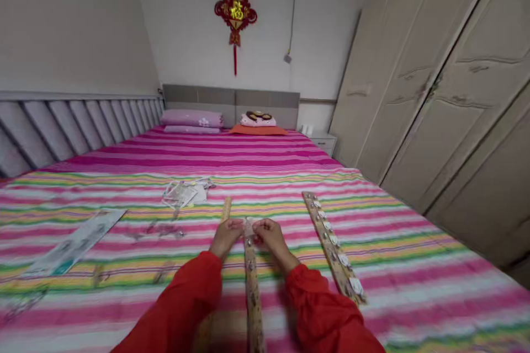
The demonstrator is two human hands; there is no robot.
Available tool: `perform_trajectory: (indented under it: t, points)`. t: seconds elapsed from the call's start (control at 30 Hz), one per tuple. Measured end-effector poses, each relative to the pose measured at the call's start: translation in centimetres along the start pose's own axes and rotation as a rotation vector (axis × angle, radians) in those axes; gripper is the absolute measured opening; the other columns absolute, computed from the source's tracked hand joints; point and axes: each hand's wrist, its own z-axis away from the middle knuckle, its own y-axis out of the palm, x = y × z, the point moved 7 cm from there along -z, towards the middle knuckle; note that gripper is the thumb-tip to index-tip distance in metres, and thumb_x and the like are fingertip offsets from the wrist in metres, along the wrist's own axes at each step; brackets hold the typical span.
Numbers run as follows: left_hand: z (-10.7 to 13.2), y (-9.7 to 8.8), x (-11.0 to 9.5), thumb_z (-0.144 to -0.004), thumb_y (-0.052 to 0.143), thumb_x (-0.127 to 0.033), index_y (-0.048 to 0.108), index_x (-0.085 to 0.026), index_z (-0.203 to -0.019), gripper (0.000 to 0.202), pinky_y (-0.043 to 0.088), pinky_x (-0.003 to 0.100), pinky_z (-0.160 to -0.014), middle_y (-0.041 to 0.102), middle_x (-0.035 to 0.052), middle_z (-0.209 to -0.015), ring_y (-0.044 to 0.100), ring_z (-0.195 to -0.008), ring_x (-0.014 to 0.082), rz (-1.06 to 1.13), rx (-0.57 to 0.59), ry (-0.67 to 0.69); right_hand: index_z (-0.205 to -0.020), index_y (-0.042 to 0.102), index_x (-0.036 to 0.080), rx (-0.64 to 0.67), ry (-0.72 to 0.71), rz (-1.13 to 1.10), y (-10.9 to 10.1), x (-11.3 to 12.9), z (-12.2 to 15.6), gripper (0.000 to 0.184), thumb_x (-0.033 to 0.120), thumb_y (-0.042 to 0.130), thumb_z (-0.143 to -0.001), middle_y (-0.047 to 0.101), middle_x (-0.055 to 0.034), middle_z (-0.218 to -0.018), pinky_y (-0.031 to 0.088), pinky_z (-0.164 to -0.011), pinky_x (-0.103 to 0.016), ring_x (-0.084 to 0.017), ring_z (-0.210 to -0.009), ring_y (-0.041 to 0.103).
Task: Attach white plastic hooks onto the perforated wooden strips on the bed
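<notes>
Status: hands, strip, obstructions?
Left hand and right hand pinch small whitish piece over long narrow wooden strip. Second wooden strip with white pieces apart, right.

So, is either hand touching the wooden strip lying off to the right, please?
No, the left hand and the right hand pinch a small clear piece over the middle strip, apart from the right strip.
</notes>
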Motion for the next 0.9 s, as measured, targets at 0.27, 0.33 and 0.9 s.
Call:
perform_trajectory:
  t: [0.27,0.33,0.9]
  points:
    - [-2.4,1.0,0.7,-0.047,0.074,-0.018,0.061,-0.012,-0.086,0.041,0.041,0.022,-0.053,0.058,-0.0052,-0.051,0.054,-0.050,0.0107,0.007,0.019,0.006,-0.061,0.060,0.019,-0.009,-0.006,0.018,-0.2,-1.0,-2.5,0.014,0.026,0.063,-0.050,0.057,0.0043,-0.046,0.036,-0.043,-0.023,-0.012,-0.042,0.050]
    - [-2.3,1.3,0.9,-0.048,0.075,-0.021,0.062,-0.011,-0.085,0.040,0.044,0.024,-0.057,0.062,-0.0021,-0.057,0.057,-0.055,0.0122,-0.010,0.064,0.017,-0.065,0.062,0.019,0.003,-0.009,0.028,-0.4,-1.0,-2.7,0.015,0.026,0.063,-0.052,0.057,0.0041,-0.047,0.036,-0.043,-0.023,-0.012,-0.043,0.051]
    - [-1.8,2.6,-3.3,-0.061,0.065,-0.030,0.069,-0.014,-0.071,0.019,0.045,0.028,-0.065,0.068,0.0050,-0.069,0.060,-0.067,0.0167,-0.370,0.312,0.338,-0.068,0.070,0.018,0.186,-0.219,0.114,0.6,3.2,-3.9,0.011,0.020,0.065,-0.058,0.061,0.0034,-0.056,0.041,-0.056,-0.025,-0.012,-0.054,0.051]
